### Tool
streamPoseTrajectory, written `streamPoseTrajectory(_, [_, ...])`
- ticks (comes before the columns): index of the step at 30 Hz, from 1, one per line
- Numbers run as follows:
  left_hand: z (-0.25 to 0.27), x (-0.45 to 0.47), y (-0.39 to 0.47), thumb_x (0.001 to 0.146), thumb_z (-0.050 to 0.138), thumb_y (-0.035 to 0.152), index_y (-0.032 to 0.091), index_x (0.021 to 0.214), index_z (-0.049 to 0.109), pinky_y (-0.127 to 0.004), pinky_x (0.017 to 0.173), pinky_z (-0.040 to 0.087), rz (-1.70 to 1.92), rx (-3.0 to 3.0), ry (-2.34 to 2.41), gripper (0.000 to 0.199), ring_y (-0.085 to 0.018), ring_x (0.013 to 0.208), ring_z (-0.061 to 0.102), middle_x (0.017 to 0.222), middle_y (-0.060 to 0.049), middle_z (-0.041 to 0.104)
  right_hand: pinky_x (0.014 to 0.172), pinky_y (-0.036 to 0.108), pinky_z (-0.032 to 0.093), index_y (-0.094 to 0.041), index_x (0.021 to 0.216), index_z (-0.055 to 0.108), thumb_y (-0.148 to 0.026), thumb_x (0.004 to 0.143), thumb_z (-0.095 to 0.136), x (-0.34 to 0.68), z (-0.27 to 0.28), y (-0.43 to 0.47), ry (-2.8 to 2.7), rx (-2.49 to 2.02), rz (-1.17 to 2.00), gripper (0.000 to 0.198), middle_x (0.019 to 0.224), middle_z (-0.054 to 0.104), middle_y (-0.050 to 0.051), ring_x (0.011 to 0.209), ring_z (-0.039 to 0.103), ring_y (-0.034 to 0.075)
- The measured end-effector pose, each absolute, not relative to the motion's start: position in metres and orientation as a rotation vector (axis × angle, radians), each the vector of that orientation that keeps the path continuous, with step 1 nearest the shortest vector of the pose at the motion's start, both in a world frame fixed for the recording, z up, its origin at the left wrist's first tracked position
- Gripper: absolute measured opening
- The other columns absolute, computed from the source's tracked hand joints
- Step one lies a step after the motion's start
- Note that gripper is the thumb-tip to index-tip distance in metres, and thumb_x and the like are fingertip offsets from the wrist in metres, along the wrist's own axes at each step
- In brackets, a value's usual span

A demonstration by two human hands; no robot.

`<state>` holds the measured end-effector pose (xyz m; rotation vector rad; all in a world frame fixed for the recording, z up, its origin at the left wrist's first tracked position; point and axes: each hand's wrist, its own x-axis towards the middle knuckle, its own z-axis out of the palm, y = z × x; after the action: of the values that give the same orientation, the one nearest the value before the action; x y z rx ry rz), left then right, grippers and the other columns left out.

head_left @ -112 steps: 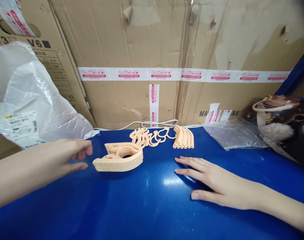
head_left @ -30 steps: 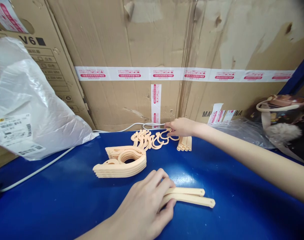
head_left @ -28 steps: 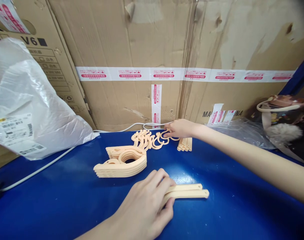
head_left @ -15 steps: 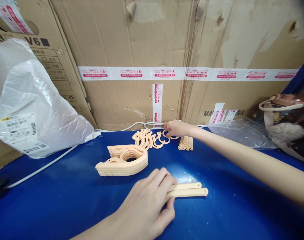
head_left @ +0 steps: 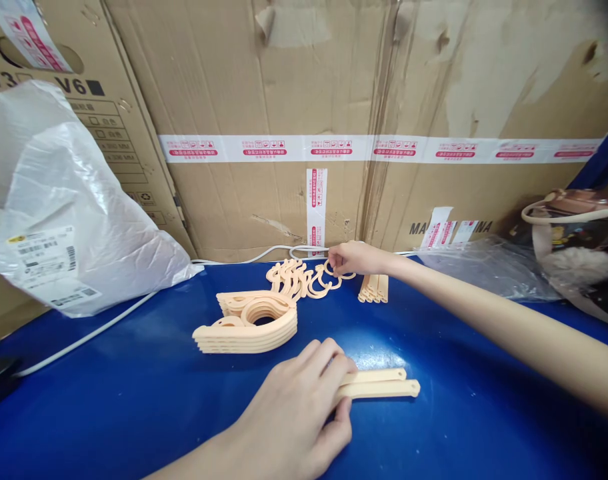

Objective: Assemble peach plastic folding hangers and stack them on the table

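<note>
Right hand (head_left: 354,258) out on the far side, beyond and to the right of the stack of curved frames (head_left: 251,339), and it's down among the cream hooks (head_left: 288,277)! Those hooks lie in a loose row just behind the stack, running off to its right, and the right hand sits at the row's far-right end, over an open loop (head_left: 347,276). No contest on distance: the right hand is much the nearer one, with the left hand (head_left: 304,393) well apart from the hooks, on the near side of the stack and to its right. The right grip has its fingers curled together, tips hidden at the loop; whether they're clamped on it, I can't tell.

Now the left: a firm grip, thumb and fingers clamped on two cream strips (head_left: 384,389). They lie side by side, long axis left to right across the worktop (head_left: 134,400), holed ends pointing away from the stack, other ends lost under the palm. And just past the right hand's wrist, right of the stack, a bundle of short pieces (head_left: 374,290).
</note>
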<state>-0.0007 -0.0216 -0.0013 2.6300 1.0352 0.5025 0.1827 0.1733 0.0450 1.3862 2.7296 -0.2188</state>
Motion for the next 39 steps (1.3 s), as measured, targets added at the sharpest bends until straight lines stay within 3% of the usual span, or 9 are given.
streamPoseTrajectory(5, [0.0,-0.001,-0.022,0.08,0.044,0.013,0.023,0.104,0.05,-0.03,0.069,0.049,0.489,2.633,1.041,0.027,-0.021,0.089,0.054,0.102,-0.004,0.057,0.08,0.04,0.053,-0.015,0.117,0.057,-0.033,0.093,0.056,0.184,0.044,0.171,2.807,1.295,-0.283,0.03,0.115,0.06,0.008,0.095,0.062,0.02])
streamPoseTrajectory(9, [0.0,-0.001,-0.022,0.078,0.045,0.012,0.023,0.103,0.051,-0.031,0.069,0.05,0.502,2.622,1.039,0.028,-0.021,0.09,0.055,0.101,-0.004,0.057,0.074,0.028,0.049,-0.014,0.093,0.062,-0.016,0.088,0.059,0.184,0.042,0.17,2.951,1.188,-0.331,0.007,0.088,0.066,0.002,0.079,0.062,0.013])
streamPoseTrajectory(12, [-0.001,0.0,-0.021,0.076,0.045,0.012,0.023,0.103,0.052,-0.031,0.069,0.05,0.532,2.595,1.033,0.029,-0.022,0.089,0.055,0.1,-0.004,0.057,0.069,0.023,0.043,-0.015,0.083,0.06,-0.01,0.084,0.059,0.185,0.045,0.168,3.068,1.146,-0.334,0.005,0.077,0.066,-0.001,0.072,0.059,0.012])
streamPoseTrajectory(21, [0.004,0.0,-0.022,0.078,0.048,0.012,0.024,0.101,0.057,-0.031,0.072,0.047,0.572,2.545,1.057,0.027,-0.02,0.085,0.056,0.097,-0.002,0.057,0.072,0.025,0.04,-0.018,0.08,0.052,-0.017,0.087,0.055,0.211,0.074,0.117,3.315,1.122,-0.349,0.007,0.083,0.064,0.002,0.077,0.058,0.014])
streamPoseTrajectory(30, [0.009,0.001,-0.025,0.079,0.056,0.016,0.026,0.103,0.061,-0.027,0.073,0.047,0.547,2.422,0.939,0.026,-0.016,0.084,0.06,0.098,0.001,0.06,0.073,0.028,0.044,-0.02,0.083,0.055,-0.038,0.091,0.054,0.253,0.041,0.029,3.055,1.158,-1.051,0.019,0.087,0.064,0.002,0.079,0.058,0.015])
streamPoseTrajectory(39, [0.007,0.0,-0.022,0.077,0.059,0.018,0.026,0.108,0.061,-0.026,0.071,0.047,0.511,2.484,0.889,0.031,-0.016,0.084,0.061,0.099,0.001,0.061,0.073,0.028,0.042,-0.021,0.082,0.057,-0.039,0.092,0.054,0.265,0.025,0.023,3.015,1.21,-1.081,0.02,0.085,0.064,0.001,0.081,0.059,0.016])
